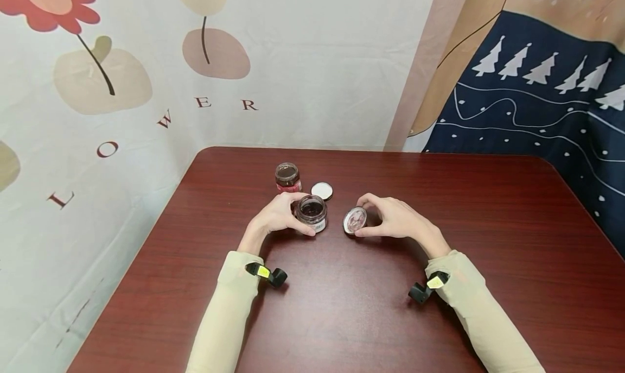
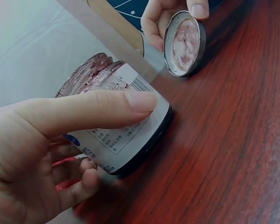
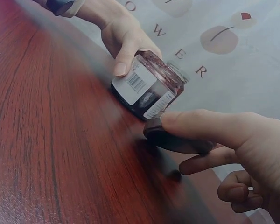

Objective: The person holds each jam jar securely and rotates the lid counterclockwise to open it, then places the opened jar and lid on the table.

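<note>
My left hand (image 1: 281, 214) grips an open glass jar (image 1: 312, 213) from its left side, the thumb across the white label with a barcode. Dark red residue clings to the jar's glass near the mouth. In my right hand (image 1: 393, 216) a round lid (image 1: 355, 221) is pinched at its rim between thumb and fingers. The lid stands tilted, and its inner face (image 2: 185, 44), smeared pinkish white, shows in the left wrist view. From the right wrist, the lid's dark outer side (image 3: 177, 137) is seen. A small gap separates jar and lid.
Behind the left hand stands a second open jar (image 1: 288, 177) with a red label. A white-faced lid (image 1: 322, 191) lies on the brown wooden table (image 1: 342, 318) beside it. A printed cloth (image 1: 317, 63) hangs behind the table's far edge.
</note>
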Available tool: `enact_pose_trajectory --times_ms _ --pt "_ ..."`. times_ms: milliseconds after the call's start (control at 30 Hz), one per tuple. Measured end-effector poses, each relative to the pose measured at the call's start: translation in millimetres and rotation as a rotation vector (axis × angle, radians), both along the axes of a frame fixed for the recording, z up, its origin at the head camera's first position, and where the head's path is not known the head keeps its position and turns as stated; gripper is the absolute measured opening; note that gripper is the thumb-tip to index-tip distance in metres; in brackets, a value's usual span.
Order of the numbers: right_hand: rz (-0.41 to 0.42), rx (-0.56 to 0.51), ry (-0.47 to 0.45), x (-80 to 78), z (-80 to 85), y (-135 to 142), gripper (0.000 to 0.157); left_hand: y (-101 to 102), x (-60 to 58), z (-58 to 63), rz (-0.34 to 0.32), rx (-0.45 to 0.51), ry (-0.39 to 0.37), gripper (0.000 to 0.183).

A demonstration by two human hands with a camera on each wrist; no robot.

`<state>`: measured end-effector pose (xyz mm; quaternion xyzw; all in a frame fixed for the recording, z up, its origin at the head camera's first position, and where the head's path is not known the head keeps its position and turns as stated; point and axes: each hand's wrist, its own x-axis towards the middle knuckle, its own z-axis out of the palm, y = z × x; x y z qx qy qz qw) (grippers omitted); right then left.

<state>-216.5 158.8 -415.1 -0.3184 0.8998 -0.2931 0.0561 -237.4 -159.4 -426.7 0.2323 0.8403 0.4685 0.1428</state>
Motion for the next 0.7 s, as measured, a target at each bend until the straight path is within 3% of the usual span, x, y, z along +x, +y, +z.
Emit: enact_pose_trajectory --times_ms 400,700 --pt "-0.026 0.05 0.055 1.8 -9.2 -4.4 0.055 -2.7 0.2 -1.9 0.02 -0.001 -0.058 0.079" --pt "-0.045 0.07 0.045 5.8 -14.8 -10.2 0.054 -0.5 1.9 -1.3 -0.022 0.098 -0.104 0.077"
